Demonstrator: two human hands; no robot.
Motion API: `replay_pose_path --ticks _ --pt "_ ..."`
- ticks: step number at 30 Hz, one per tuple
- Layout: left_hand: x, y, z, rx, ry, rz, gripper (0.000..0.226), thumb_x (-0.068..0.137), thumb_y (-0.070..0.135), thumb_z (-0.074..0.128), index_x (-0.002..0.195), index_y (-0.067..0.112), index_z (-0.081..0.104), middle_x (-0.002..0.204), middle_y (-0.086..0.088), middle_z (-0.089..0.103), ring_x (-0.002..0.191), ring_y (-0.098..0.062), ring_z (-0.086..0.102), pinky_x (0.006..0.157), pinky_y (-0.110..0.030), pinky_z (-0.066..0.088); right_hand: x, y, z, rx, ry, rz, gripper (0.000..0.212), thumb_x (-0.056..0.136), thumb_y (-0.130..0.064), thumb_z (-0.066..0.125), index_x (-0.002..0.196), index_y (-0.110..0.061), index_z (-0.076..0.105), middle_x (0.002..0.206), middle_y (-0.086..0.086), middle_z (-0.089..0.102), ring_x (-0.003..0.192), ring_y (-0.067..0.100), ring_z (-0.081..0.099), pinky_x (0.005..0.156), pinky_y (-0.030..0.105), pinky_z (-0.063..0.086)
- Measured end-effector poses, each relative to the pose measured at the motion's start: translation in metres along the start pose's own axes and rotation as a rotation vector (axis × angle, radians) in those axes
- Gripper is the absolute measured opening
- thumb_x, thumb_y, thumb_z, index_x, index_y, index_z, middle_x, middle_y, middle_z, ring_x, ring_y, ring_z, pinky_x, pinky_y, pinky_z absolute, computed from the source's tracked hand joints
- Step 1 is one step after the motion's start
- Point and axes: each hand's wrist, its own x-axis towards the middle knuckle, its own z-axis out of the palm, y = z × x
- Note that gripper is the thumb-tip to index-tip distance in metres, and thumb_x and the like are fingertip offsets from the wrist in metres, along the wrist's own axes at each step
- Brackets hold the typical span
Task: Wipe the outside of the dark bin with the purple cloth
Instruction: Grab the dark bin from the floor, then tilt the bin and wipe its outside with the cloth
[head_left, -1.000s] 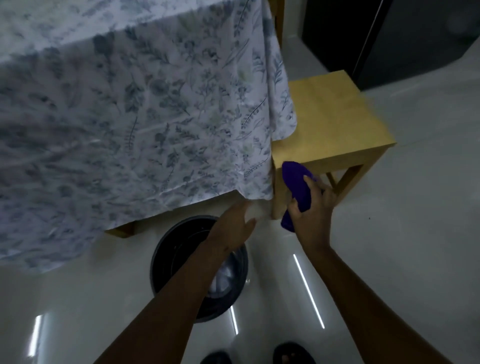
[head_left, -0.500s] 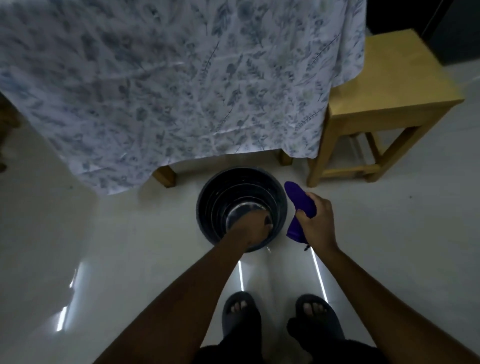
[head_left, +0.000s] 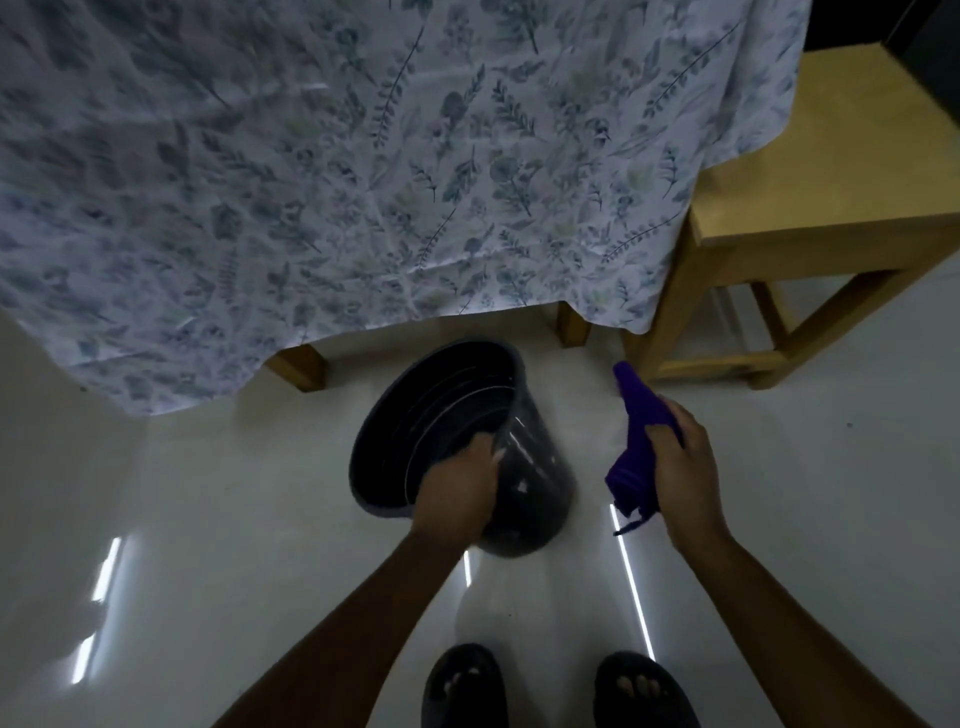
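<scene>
Head view: looking down past my own arms at a glossy pale floor (head_left: 208, 519).
Feet: my two dark sandals (head_left: 465, 686) stand at the bottom edge, toes toward the bin.
Left hand (head_left: 457, 493): closed over the near rim of the dark bin (head_left: 530, 483), fingers hooked inside and thumb on the outer wall.
Right hand (head_left: 685, 467): fisted around the purple cloth (head_left: 636, 447), bunched, with one end poking up and a loose corner hanging below; it hovers just beside the bin, not touching it.
Bin: half a second ago it stood upright with its mouth facing me; now it is tipped so the mouth faces left and away, and the side wall is turned up toward the cloth. I cannot tell whether its base rests on the floor.
Meaning: I judge the wiping has not begun; tilting has exposed the outside, so the cloth can come across onto that wall.
Beyond: a table under a leaf-print tablecloth (head_left: 389, 171), hanging low behind the bin.
Far right: a yellow wooden stool (head_left: 831, 171) beside the table.
</scene>
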Motion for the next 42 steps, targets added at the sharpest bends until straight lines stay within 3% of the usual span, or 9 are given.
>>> replay_pose_path --ticks 5,9,14,18,22,28,32,37,42 --pt "0.007 -0.014 -0.005 -0.259 0.177 -0.139 0.031 0.1 0.036 0.04 0.101 0.01 0.058 0.09 -0.008 0.071 0.079 -0.026 0.068 0.069 -0.031 0.05 0.008 0.014 0.014 -0.137 -0.109 -0.095 0.05 0.081 -0.041 0.04 0.126 -0.022 0.054 0.113 0.019 0.057 0.085 0.021 0.057 0.064 0.024 0.048" --pt "0.007 -0.03 0.01 -0.377 0.12 -0.218 0.03 0.101 0.036 0.039 0.096 0.014 0.059 0.089 -0.006 0.069 0.081 -0.025 0.065 0.066 -0.026 0.043 -0.009 0.026 0.029 -0.346 -0.139 -0.198 0.053 0.087 -0.034 0.036 0.136 -0.02 0.048 0.127 0.011 0.05 0.11 0.025 0.051 0.091 0.04 0.047" --pt "0.002 -0.035 0.04 -0.456 0.037 -0.259 0.03 0.101 0.035 0.04 0.091 0.014 0.06 0.087 -0.004 0.068 0.081 -0.023 0.064 0.072 -0.032 0.049 -0.029 0.057 0.043 -0.641 -0.209 -0.35 0.052 0.093 -0.036 0.031 0.132 -0.014 0.055 0.137 0.006 0.055 0.124 0.031 0.049 0.101 0.048 0.042" --pt "0.005 -0.036 0.051 -0.462 0.057 -0.256 0.033 0.101 0.036 0.038 0.091 0.012 0.059 0.089 -0.006 0.069 0.081 -0.024 0.064 0.074 -0.035 0.051 -0.036 0.094 0.053 -0.936 -0.396 -0.501 0.06 0.094 -0.048 0.029 0.146 -0.018 0.035 0.158 -0.001 0.028 0.148 0.022 0.015 0.116 0.054 0.021" --pt "0.01 -0.034 0.051 -0.456 0.024 -0.242 0.032 0.099 0.041 0.041 0.09 0.013 0.054 0.081 -0.001 0.062 0.073 -0.02 0.059 0.064 -0.03 0.043 -0.006 0.1 0.062 -0.825 -0.457 -0.434 0.062 0.097 -0.049 0.024 0.153 -0.024 0.015 0.161 0.0 0.02 0.148 0.021 0.019 0.114 0.046 0.031" --pt "0.021 -0.034 0.052 -0.45 -0.025 -0.299 0.029 0.098 0.041 0.043 0.083 0.017 0.048 0.076 0.003 0.055 0.071 -0.017 0.054 0.063 -0.027 0.036 -0.053 0.112 0.056 -0.937 -0.479 -0.561 0.053 0.1 -0.045 0.025 0.152 -0.035 0.02 0.162 -0.004 0.013 0.149 0.025 0.009 0.112 0.052 0.03" --pt "0.029 -0.032 0.052 -0.462 -0.084 -0.259 0.027 0.1 0.037 0.041 0.083 0.017 0.046 0.074 0.004 0.051 0.072 -0.018 0.052 0.064 -0.028 0.035 -0.053 0.109 0.057 -1.037 -0.432 -0.6 0.055 0.097 -0.051 0.03 0.15 -0.036 0.026 0.161 -0.003 0.019 0.143 0.03 0.025 0.103 0.053 0.035" --pt "0.028 -0.032 0.051 -0.439 -0.066 -0.273 0.03 0.1 0.038 0.04 0.087 0.015 0.052 0.083 0.0 0.059 0.076 -0.019 0.056 0.067 -0.028 0.038 -0.013 0.102 0.068 -0.898 -0.374 -0.266 0.067 0.092 -0.057 0.011 0.152 -0.028 0.02 0.161 0.003 0.018 0.146 0.031 0.021 0.113 0.05 0.029" --pt "0.025 -0.032 0.055 -0.438 -0.039 -0.308 0.03 0.1 0.039 0.039 0.083 0.017 0.05 0.073 0.005 0.054 0.071 -0.018 0.054 0.062 -0.027 0.036 -0.08 0.113 0.056 -1.01 -0.404 -0.473 0.06 0.098 -0.053 0.017 0.154 -0.031 0.011 0.163 0.003 0.009 0.149 0.031 0.006 0.115 0.049 0.021"
